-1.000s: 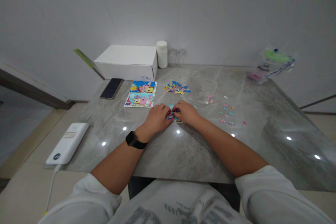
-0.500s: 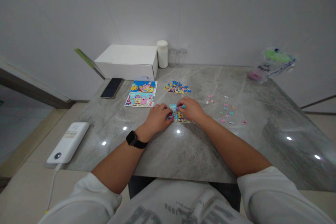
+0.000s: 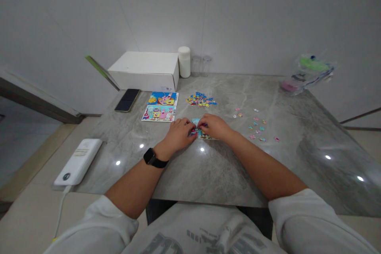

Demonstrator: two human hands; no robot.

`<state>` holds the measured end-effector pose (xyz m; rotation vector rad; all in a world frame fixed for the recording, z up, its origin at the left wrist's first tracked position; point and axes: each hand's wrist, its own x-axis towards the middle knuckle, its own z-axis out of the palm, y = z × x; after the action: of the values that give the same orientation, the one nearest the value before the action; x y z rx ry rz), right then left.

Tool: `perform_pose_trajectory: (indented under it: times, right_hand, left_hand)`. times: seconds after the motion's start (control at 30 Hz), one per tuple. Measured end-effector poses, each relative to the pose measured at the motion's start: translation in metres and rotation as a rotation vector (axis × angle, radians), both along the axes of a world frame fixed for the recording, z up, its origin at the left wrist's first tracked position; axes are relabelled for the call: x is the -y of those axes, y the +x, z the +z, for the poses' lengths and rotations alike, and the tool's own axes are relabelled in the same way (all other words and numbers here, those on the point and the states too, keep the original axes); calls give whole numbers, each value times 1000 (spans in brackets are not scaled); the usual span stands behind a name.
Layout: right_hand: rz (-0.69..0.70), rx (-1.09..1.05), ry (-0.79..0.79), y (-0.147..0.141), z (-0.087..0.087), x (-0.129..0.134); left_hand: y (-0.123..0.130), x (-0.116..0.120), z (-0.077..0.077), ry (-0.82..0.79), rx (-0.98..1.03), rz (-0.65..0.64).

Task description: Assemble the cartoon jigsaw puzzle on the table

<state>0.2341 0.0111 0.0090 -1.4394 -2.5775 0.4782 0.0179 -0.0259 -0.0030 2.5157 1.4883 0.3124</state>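
Note:
A small, partly assembled jigsaw puzzle [image 3: 203, 136] with cartoon figures lies flat on the table between my hands. My left hand [image 3: 180, 133] grips its left edge with curled fingers and thumb. Over its upper middle, my right hand [image 3: 214, 125] is closed in a pinch at a puzzle piece, mostly hidden by the fingertips. The right hand and wrist cover the puzzle's right part. Beyond the hands sits a heap of mixed puzzle pieces [image 3: 201, 99]. Several loose pink and teal pieces [image 3: 256, 124] are scattered to the right. A printed picture sheet [image 3: 160, 113] lies at the left.
On the grey marble table [image 3: 202, 178] a phone [image 3: 127, 100] lies left of the sheet. Behind stand a white box [image 3: 144, 69], a white bottle [image 3: 184, 62] and two glasses [image 3: 201, 66]. A power bank [image 3: 77, 162] is at the left edge, a plastic bag [image 3: 306, 75] at the far right.
My right hand has shifted slightly left over the puzzle, closer to my left hand. The left hand has stayed at the puzzle's left edge.

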Motion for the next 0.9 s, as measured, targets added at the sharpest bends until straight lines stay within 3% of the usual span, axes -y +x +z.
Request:
perform_pose_trajectory:
  times: [0.13, 0.27, 0.4, 0.67, 0.9]
  right_hand:
    - [-47, -140, 90, 17, 21, -5]
    - [-155, -228, 196, 51, 45, -7]
    - [-262, -195, 238, 91, 53, 2]
    - [-393, -254, 291, 148, 41, 40]
    - [-575, -374, 373, 178, -4, 40]
  left_hand:
    - [0, 1, 2, 4, 7, -2]
    - [-1, 1, 2, 8, 13, -8]
    - [-3, -1, 0, 4, 16, -15]
    - [-10, -8, 3, -27, 107, -6]
    - [-12, -20, -8, 61, 273, 27]
